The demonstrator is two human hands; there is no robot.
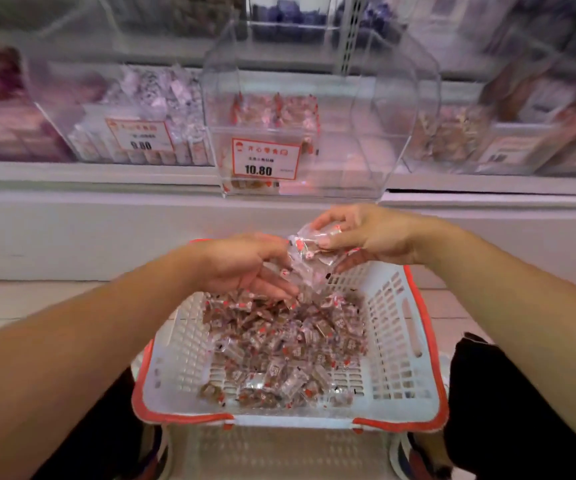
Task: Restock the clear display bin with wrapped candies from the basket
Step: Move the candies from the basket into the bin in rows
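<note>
1. Clear plastic is what catches the eye: the display bin [317,133] sits on the shelf [89,174] with its lid tipped up, a price tag [265,159] reading 10.80 on its front.
2. Only a shallow layer of wrapped candies shows at the back of the bin; most of it looks bare, so I judge the restocking is far from finished.
3. The white basket [400,341] with the red rim stands just below, between the person's knees, with a good heap of candies [279,337] in it.
4. The right hand [366,237] holds a small bunch of candies [314,247], fingers curled round them, above the far edge of the basket and below the bin.
5. The left hand [245,265] hovers over the heap with its fingers spread loosely; some touch the bunch, but a grip I cannot tell.
6. Left to do, as I see it: lift this bunch into the bin, then many more handfuls.
</note>
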